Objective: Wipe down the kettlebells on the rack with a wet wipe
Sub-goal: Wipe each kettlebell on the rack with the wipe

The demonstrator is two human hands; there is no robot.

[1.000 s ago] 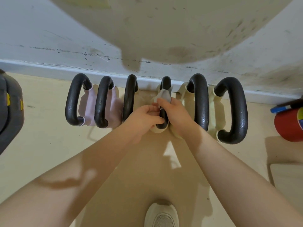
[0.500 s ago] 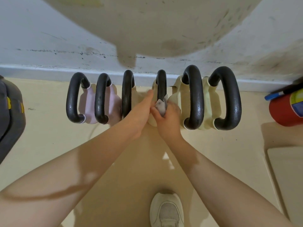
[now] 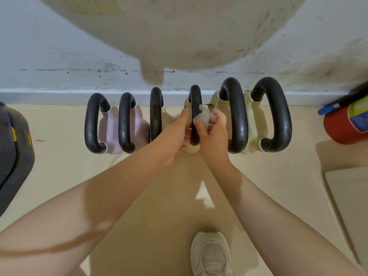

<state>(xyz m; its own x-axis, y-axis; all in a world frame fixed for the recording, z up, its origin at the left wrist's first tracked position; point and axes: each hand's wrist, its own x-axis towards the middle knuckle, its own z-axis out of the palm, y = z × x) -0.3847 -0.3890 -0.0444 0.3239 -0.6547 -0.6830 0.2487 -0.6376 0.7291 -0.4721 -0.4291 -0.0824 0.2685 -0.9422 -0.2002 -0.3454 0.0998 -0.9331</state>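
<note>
Six kettlebells in a row against the wall, seen from above; I'm on the fourth handle (image 3: 195, 114) from my left, the thin black one on a cream bell. My right hand (image 3: 214, 134) pinches the wipe (image 3: 203, 118) between thumb and fingers and presses it on the handle's right side, other fingers loosely spread. My left hand (image 3: 175, 136) lies along the handle's left side, fingers mostly straight, touching or bracing it; can't tell if any curl under. Risks, as I judge them: the wipe is only pinched by a corner and looks crumpled, so a hard stroke could pull it free and drop it between the bells, where it's awkward to fish out. The handles stand close together, so my knuckles could knock the fifth handle (image 3: 236, 116) just beside. Bracing lightly may let the bell rock or tip against the third handle (image 3: 156, 114). The bell bodies are largely hidden below the handles, so I could easily miss surfaces. My shoe (image 3: 211, 253) is below the row, so a toppled bell is a toe hazard.
</note>
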